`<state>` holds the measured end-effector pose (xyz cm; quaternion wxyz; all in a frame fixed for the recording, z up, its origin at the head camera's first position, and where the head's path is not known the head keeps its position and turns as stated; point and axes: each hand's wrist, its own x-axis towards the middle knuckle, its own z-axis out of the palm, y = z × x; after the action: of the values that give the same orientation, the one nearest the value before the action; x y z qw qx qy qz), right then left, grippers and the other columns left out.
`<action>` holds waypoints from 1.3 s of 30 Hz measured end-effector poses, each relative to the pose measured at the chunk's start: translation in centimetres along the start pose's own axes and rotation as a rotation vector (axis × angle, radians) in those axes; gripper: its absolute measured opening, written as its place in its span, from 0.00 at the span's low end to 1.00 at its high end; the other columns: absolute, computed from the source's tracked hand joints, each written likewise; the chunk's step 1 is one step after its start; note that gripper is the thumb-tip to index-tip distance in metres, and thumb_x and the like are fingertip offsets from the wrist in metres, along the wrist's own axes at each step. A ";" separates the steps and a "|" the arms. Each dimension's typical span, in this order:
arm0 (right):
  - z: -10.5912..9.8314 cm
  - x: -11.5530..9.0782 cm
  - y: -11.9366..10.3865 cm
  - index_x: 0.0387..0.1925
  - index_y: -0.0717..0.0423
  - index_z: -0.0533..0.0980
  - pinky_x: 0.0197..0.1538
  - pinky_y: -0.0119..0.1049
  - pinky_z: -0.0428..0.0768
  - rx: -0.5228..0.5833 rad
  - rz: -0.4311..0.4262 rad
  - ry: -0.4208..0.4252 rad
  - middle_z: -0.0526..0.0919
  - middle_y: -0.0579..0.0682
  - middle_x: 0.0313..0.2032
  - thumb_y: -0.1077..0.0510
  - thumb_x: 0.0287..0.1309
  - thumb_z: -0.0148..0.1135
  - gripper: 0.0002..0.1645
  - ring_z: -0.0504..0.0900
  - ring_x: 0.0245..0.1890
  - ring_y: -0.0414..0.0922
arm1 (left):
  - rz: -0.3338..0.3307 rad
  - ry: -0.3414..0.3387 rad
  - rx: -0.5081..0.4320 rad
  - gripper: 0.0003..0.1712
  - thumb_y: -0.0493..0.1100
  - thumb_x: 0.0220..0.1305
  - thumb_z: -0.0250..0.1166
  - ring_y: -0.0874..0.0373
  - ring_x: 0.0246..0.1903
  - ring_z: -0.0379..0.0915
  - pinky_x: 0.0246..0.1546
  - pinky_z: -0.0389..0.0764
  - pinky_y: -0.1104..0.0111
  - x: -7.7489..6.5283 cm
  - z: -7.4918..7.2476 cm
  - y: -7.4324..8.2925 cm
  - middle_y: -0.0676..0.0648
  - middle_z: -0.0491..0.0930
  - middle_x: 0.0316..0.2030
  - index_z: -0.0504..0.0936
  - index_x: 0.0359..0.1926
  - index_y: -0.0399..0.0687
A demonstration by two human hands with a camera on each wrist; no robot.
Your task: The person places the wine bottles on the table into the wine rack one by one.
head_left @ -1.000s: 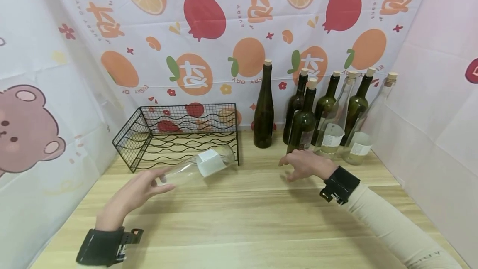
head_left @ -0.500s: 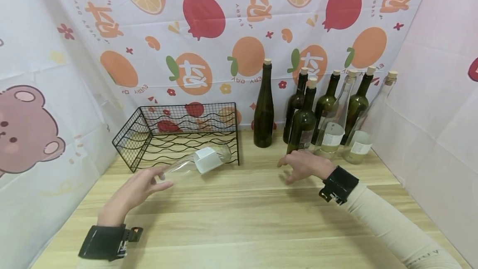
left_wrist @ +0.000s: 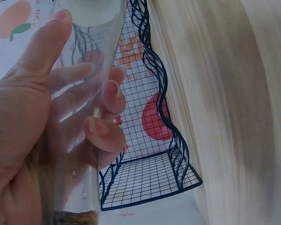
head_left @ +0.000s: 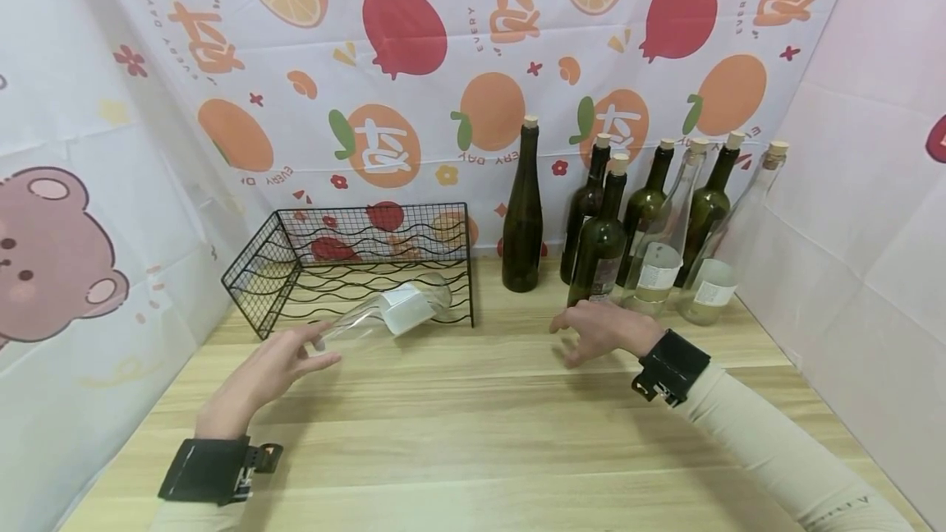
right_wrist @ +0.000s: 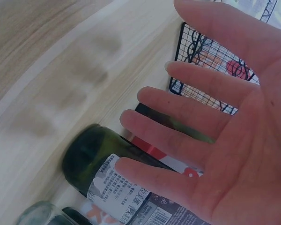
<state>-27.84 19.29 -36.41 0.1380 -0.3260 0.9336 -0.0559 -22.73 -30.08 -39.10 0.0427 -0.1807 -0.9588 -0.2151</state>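
My left hand (head_left: 266, 368) grips a clear glass bottle (head_left: 405, 308) by its neck. The bottle lies almost level, its pale label facing up and its base over the black wire rack (head_left: 369, 207). In the left wrist view, the thumb and curled fingers go round the clear neck, with the cork (left_wrist: 77, 218) at the lower end. My right hand (head_left: 602, 328) hangs over the table with its fingers spread and nothing in them. Just behind it stands a dark green bottle (head_left: 604, 245) whose label (right_wrist: 114, 190) shows in the right wrist view.
Several corked bottles stand at the back right, among them two clear ones (head_left: 658, 268) (head_left: 715, 284). A tall dark bottle (head_left: 521, 228) stands apart, just right of the rack. Printed cloth (head_left: 421, 97) hangs behind and at both sides of the wooden table (head_left: 473, 433).
The clear bottle has shifted back and a little left, its base moving farther over the rack. My left hand has moved slightly away from me with it. My right hand has barely moved.
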 end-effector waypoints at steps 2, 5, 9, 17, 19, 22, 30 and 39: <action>0.1 0.0 0.1 0.63 0.55 0.79 0.46 0.45 0.84 -0.002 -0.004 0.001 0.84 0.57 0.59 0.47 0.54 0.77 0.36 0.86 0.50 0.52 | 0.000 0.005 0.005 0.38 0.51 0.67 0.70 0.64 0.31 0.75 0.32 0.77 0.70 0.0 0.0 -0.1 0.42 0.86 0.43 0.73 0.69 0.31; 0.0 0.1 0.1 0.63 0.55 0.79 0.44 0.42 0.83 -0.006 -0.011 0.002 0.85 0.58 0.58 0.47 0.53 0.78 0.37 0.86 0.46 0.49 | 0.014 0.020 0.011 0.37 0.50 0.67 0.70 0.64 0.30 0.76 0.32 0.78 0.71 0.0 0.0 -0.3 0.40 0.86 0.43 0.73 0.68 0.30; -0.1 0.0 0.2 0.63 0.55 0.79 0.44 0.43 0.84 -0.001 -0.018 0.003 0.86 0.58 0.57 0.47 0.53 0.78 0.37 0.86 0.43 0.48 | 0.027 0.033 0.013 0.37 0.50 0.67 0.70 0.64 0.30 0.77 0.33 0.79 0.69 0.1 -0.1 -0.5 0.39 0.86 0.42 0.73 0.68 0.30; -0.2 -0.2 0.3 0.63 0.56 0.79 0.49 0.46 0.84 -0.001 -0.033 0.012 0.86 0.58 0.57 0.47 0.53 0.78 0.37 0.87 0.46 0.52 | 0.020 0.041 0.010 0.36 0.49 0.67 0.70 0.60 0.32 0.79 0.36 0.82 0.63 0.4 -0.1 -0.7 0.36 0.86 0.44 0.73 0.67 0.30; -0.2 -0.2 0.4 0.63 0.56 0.79 0.49 0.47 0.84 0.004 -0.032 0.011 0.86 0.59 0.57 0.47 0.53 0.78 0.37 0.87 0.47 0.53 | 0.020 0.049 0.014 0.36 0.50 0.67 0.70 0.60 0.32 0.79 0.37 0.83 0.61 0.5 -0.1 -0.8 0.35 0.86 0.44 0.73 0.67 0.29; -0.1 -0.3 0.4 0.63 0.56 0.79 0.50 0.47 0.84 0.005 -0.025 0.009 0.85 0.58 0.57 0.47 0.53 0.78 0.37 0.87 0.47 0.52 | 0.010 0.051 0.013 0.37 0.50 0.68 0.69 0.58 0.33 0.80 0.37 0.84 0.57 0.6 -0.1 -1.0 0.34 0.86 0.45 0.73 0.67 0.29; -0.1 -0.3 0.3 0.63 0.56 0.79 0.49 0.47 0.84 -0.006 -0.010 0.010 0.86 0.58 0.56 0.46 0.52 0.78 0.38 0.85 0.42 0.46 | -0.014 0.053 0.020 0.39 0.50 0.68 0.69 0.57 0.33 0.81 0.39 0.85 0.53 0.5 -0.2 -1.6 0.33 0.85 0.46 0.69 0.69 0.26; 0.1 -0.3 0.1 0.62 0.55 0.79 0.51 0.48 0.84 -0.013 -0.011 0.013 0.85 0.57 0.58 0.45 0.53 0.78 0.37 0.86 0.47 0.50 | 0.003 0.108 0.034 0.38 0.48 0.68 0.69 0.49 0.33 0.84 0.43 0.84 0.44 0.2 -0.2 -2.3 0.28 0.85 0.46 0.69 0.67 0.24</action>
<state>-27.69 19.56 -36.48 0.1292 -0.3316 0.9330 -0.0526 -23.81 -32.08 -39.77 0.0976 -0.1695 -0.9584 -0.2080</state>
